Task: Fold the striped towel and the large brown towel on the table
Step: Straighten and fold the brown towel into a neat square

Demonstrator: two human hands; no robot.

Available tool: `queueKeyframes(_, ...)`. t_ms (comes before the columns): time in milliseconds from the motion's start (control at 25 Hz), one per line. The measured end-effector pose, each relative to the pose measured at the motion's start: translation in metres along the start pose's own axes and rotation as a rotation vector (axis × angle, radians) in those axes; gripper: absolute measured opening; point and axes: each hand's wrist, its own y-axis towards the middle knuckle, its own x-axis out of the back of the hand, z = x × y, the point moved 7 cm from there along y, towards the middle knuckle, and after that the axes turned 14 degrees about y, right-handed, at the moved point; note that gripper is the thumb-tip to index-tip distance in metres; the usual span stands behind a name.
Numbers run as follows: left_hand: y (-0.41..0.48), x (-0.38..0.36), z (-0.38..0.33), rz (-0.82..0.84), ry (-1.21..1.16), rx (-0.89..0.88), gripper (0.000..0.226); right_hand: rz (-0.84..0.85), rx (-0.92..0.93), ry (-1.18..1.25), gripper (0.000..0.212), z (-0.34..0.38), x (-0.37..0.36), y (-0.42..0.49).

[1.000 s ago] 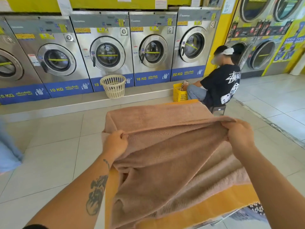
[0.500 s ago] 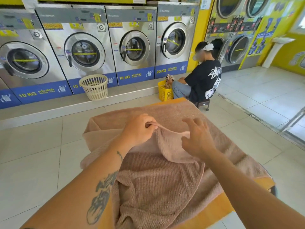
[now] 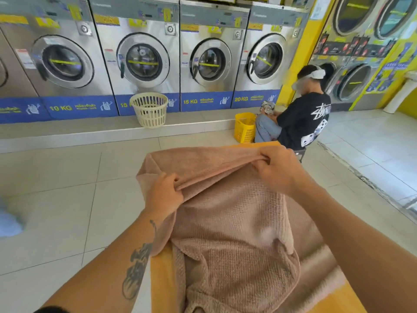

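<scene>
The left hand (image 3: 163, 195) and right hand (image 3: 277, 170), held apart, each grip a raised fold of the large brown towel (image 3: 230, 233) draped over the yellow tabletop (image 3: 163, 285). Beyond it, a cream laundry basket (image 3: 150, 109) stands against the washers (image 3: 144, 59) labelled 10 KG, 15 KG and 20 KG. A yellow basket (image 3: 244, 127) sits beside a seated person (image 3: 302, 118).

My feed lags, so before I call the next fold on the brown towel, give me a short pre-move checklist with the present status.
1. Left hand grips the brown towel at its raised edge: ok.
2. Right hand grips the same edge: ok.
3. Edge stretched between the hands without sagging: ok.
4. Lower part of the towel lying flat on the yellow table: not ok, bunched and wrinkled.
5. Towel's corners lined up: cannot tell, they are hidden under the folds.
6. Striped towel within reach: cannot tell, none in view.
</scene>
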Motion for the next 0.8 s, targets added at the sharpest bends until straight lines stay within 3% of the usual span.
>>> queueKeyframes(160,0.018,0.015,0.049,-0.028,0.243,0.138,0.016,-0.063,-0.111,-0.120,0.031,-0.025,0.019,0.002)
queueKeyframes(280,0.042,0.051,0.049,-0.096,0.255,0.258,0.014,-0.052,-0.271,-0.075,0.030,-0.050,0.025,-0.008)
queueKeyframes(360,0.068,0.065,0.026,-0.087,0.101,0.375,0.019,-0.035,-0.356,-0.015,0.032,-0.067,0.028,-0.013)
queueKeyframes(480,0.114,0.056,-0.037,-0.011,-0.448,0.544,0.020,0.046,-0.502,0.078,0.031,-0.108,0.029,-0.024)
queueKeyframes(560,0.147,0.047,-0.092,-0.006,-0.593,0.463,0.023,0.112,-0.594,0.167,0.028,-0.143,0.034,-0.033)
queueKeyframes(680,0.178,0.031,-0.185,-0.044,-0.383,0.152,0.042,0.118,-0.735,0.356,0.039,-0.198,0.052,-0.043)
queueKeyframes(800,0.193,-0.014,-0.264,-0.128,-0.300,0.076,0.036,0.041,-0.768,0.464,0.036,-0.255,0.082,-0.041)
